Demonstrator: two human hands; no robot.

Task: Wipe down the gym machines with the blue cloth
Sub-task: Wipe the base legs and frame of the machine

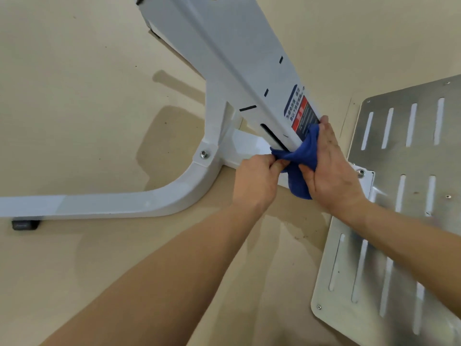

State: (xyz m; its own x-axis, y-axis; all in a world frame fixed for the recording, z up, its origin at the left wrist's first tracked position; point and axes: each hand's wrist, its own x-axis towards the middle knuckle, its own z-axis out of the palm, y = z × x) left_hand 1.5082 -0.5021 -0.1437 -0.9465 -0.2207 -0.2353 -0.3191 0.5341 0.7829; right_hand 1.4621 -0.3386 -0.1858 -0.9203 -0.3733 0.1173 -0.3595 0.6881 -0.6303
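Observation:
A white gym machine column [224, 53] slants up from its white curved base frame [124, 203] on the floor. The blue cloth [301, 158] is wrapped around the column's lower end, just below a red and blue warning label [300, 113]. My left hand [257, 181] pinches the cloth's left end with curled fingers. My right hand [329, 166] lies over the cloth and presses it against the column's right side, thumb curled under the cloth.
A slotted metal foot plate [404, 196] lies on the beige floor [74, 96] to the right. A bolt [204, 154] sits on the base joint. A black rubber foot [25, 224] sticks out under the frame at the left.

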